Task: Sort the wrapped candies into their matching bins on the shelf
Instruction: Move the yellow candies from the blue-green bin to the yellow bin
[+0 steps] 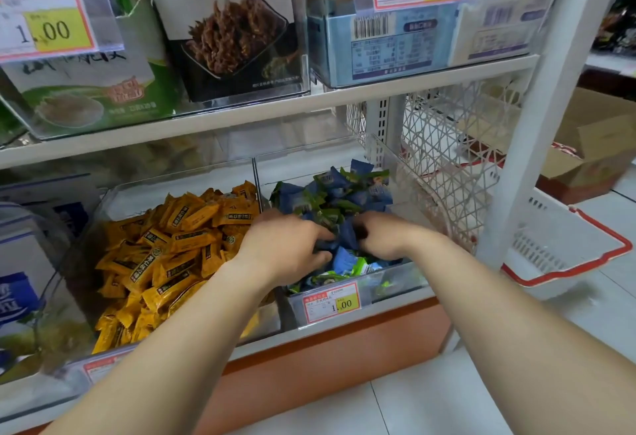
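Two clear bins stand side by side on the lower shelf. The left bin (103, 200) is heaped with several yellow wrapped candies (172, 252). The right bin (395, 280) holds a pile of blue and green wrapped candies (337, 193). Both my hands reach into the right bin. My left hand (285, 245) has its fingers curled round blue candies near the front of the pile. My right hand (385, 235) is beside it, fingers curled into the same candies. A blue candy (346, 237) sits between the two hands. My fingertips are buried in the wrappers.
A price tag reading 1.00 (332, 302) hangs on the right bin's front. Snack packets fill clear bins on the upper shelf (241, 114). A white shelf post (523, 132) rises at the right. A white basket with red handles (568, 252) and a cardboard box (592, 152) sit on the floor.
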Available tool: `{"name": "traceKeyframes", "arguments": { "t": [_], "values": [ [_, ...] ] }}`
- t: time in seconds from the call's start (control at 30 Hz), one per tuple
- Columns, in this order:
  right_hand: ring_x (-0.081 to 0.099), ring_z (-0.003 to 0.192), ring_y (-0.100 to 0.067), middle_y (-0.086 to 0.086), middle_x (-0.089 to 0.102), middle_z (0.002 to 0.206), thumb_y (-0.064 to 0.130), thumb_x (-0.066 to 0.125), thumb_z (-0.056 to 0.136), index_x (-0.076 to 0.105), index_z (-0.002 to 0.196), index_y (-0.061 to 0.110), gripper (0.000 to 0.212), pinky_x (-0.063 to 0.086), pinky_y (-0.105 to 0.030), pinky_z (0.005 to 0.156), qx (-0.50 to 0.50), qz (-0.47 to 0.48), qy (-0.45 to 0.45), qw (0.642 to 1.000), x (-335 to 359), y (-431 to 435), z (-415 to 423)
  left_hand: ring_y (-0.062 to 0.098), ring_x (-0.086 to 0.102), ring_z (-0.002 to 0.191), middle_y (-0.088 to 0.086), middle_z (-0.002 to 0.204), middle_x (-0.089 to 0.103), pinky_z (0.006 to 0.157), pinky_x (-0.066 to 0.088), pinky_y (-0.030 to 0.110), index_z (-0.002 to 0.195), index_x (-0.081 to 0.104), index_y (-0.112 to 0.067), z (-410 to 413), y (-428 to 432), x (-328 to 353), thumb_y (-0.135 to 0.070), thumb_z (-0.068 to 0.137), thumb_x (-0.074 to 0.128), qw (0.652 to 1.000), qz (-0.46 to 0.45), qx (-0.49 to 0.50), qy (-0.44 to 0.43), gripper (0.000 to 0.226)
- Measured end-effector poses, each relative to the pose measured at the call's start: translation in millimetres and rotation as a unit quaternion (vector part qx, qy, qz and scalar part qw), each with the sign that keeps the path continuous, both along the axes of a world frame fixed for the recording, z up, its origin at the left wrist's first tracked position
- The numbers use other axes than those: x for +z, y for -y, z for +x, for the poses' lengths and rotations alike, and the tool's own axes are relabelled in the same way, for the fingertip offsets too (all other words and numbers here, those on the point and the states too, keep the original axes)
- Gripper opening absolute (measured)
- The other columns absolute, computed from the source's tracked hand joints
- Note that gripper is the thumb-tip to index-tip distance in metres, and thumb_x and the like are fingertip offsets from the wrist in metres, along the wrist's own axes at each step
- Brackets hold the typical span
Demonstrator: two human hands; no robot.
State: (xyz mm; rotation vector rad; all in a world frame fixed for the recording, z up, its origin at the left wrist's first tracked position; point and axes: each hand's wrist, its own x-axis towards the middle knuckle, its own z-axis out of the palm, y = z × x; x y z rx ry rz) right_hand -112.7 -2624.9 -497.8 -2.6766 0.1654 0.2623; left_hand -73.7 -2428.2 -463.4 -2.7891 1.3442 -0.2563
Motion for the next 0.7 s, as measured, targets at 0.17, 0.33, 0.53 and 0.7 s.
{"name": "traceKeyframes", "arguments": {
  "t": [0.17,0.33,0.53,0.7],
  "values": [
    [0.061,0.089,-0.027,-0.009,0.067,0.106,0.015,0.056,0.090,0.060,0.107,0.018,0.017,0.045,-0.029,0.068,0.005,-0.030,-0.015,0.999,-8,-6,6,0.012,0.065,0.080,-0.010,0.094,0.074,0.054,0.030,0.026,0.125,0.061,-0.050,1,-5,-4,-0.059,0.094,0.046,1.000,-0.007,-0.012,0.011,0.036],
    [0.061,0.092,-0.017,0.005,0.064,0.103,0.021,0.071,0.085,0.067,0.115,0.030,0.031,0.045,-0.024,0.073,-0.048,0.036,0.079,0.995,7,9,-4,0.015,0.066,0.086,-0.007,0.097,0.074,0.065,0.037,0.029,0.126,0.061,-0.048,1,-6,-8,-0.060,0.093,0.045,0.999,-0.022,-0.016,0.027,0.038],
    [0.071,0.083,-0.020,-0.004,0.072,0.085,0.007,0.081,0.078,0.069,0.089,0.019,0.020,0.058,-0.028,0.073,-0.139,0.340,0.273,0.889,39,7,-30,0.013,0.062,0.110,-0.008,0.127,0.064,0.084,0.055,0.034,0.144,0.039,-0.034,-5,-2,-1,-0.054,0.092,0.058,0.966,-0.253,-0.002,-0.062,0.059],
    [0.074,0.084,-0.020,-0.004,0.076,0.087,0.008,0.067,0.092,0.070,0.092,0.017,0.009,0.060,-0.028,0.073,-0.092,0.560,0.228,0.791,51,-20,-36,-0.001,0.060,0.082,-0.021,0.091,0.064,0.068,0.048,0.021,0.113,0.059,-0.033,-14,-12,23,-0.035,0.089,0.070,0.914,-0.391,-0.034,-0.106,0.026]
  ]
}}
